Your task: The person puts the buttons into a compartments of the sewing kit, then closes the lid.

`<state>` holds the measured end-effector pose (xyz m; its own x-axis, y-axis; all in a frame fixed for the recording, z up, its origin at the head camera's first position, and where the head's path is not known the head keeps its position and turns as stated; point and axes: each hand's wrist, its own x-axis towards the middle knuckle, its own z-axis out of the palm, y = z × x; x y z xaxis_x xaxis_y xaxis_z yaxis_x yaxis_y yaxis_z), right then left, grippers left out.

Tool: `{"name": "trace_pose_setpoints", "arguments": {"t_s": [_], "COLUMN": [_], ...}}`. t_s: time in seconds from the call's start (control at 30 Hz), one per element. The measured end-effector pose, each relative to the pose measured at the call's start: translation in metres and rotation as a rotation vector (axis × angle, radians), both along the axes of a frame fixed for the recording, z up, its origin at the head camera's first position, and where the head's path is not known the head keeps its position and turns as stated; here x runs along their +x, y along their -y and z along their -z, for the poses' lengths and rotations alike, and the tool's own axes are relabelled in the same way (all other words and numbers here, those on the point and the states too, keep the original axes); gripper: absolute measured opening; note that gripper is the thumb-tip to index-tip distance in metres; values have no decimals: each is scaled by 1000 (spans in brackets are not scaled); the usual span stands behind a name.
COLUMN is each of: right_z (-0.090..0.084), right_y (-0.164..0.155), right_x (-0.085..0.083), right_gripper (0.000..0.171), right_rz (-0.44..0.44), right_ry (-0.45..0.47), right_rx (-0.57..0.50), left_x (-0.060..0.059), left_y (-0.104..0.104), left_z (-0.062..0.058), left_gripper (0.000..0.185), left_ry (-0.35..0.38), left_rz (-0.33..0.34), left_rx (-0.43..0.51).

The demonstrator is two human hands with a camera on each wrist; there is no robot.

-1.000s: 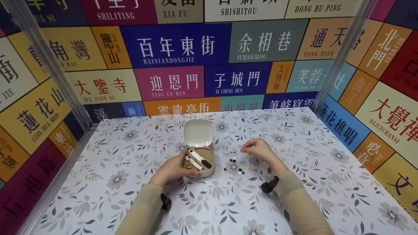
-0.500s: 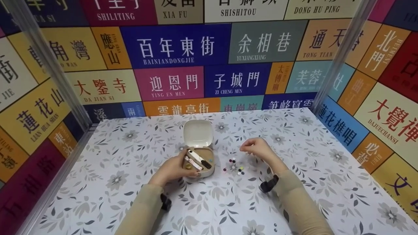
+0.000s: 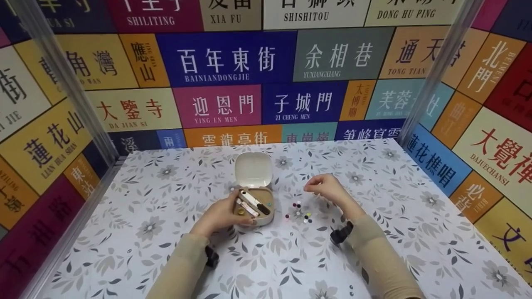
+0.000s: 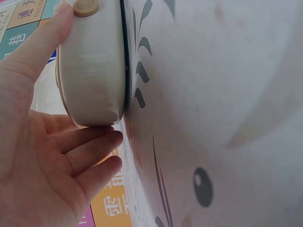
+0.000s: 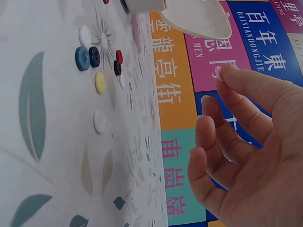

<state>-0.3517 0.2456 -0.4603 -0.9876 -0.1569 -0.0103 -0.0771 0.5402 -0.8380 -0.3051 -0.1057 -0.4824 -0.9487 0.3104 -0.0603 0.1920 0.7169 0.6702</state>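
My left hand (image 3: 218, 214) grips the near left side of a cream hinged box (image 3: 262, 221). In the left wrist view the thumb lies by a round tan catch (image 4: 86, 7) and the fingers reach round the other side. The box lid (image 3: 252, 168) stands raised. Inside lie a white-and-black slim tool (image 3: 254, 201), a pinkish slim piece (image 3: 248, 207), a gold round piece (image 3: 240, 211) and a small teal piece (image 3: 269, 204). My right hand (image 3: 328, 190), held above the table right of the box, pinches a small whitish button (image 5: 219, 73) between thumb and forefinger.
Several loose buttons lie on the table between box and right hand, among them a yellow one (image 5: 100, 82), a blue one (image 5: 82, 58) and a white one (image 5: 99, 121). A floral cloth (image 3: 158, 257) covers the table. Printed panels (image 3: 226, 104) rise behind and at both sides.
The right hand has drifted very slightly left, toward the box. The left hand keeps its grip, and the box and loose buttons stay where they were.
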Motion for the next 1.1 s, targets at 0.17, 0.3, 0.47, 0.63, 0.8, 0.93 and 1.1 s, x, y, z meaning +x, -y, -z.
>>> {"name": "trace_pose_setpoints", "arguments": {"t_s": [0.17,0.3,0.47,0.63,0.8,0.93,1.1], "right_z": [-1,-1,-2,-1,-2,-2,0], "right_y": [3,6,10,14,17,20,22], "right_x": [0,0,0,-1,-2,-2,-1], "right_gripper": [15,16,15,14,14,11,11], "right_rz": [-11,-14,-9,-23,-33,-33,-41], "right_ry": [-8,-6,-21,-48,-62,-69,-60], "right_rx": [-14,7,40,56,75,75,56], "left_x": [-2,-2,-2,-1,0,1,1], "left_y": [1,1,0,0,-1,-1,0], "left_z": [1,2,1,-1,-3,-3,1], "left_gripper": [123,125,127,126,126,125,126], "left_ry": [-27,-10,7,10,13,10,-6], "left_rz": [23,15,-1,-7,-9,-12,3], "left_rx": [-12,1,9,-6,-6,8,18]}}
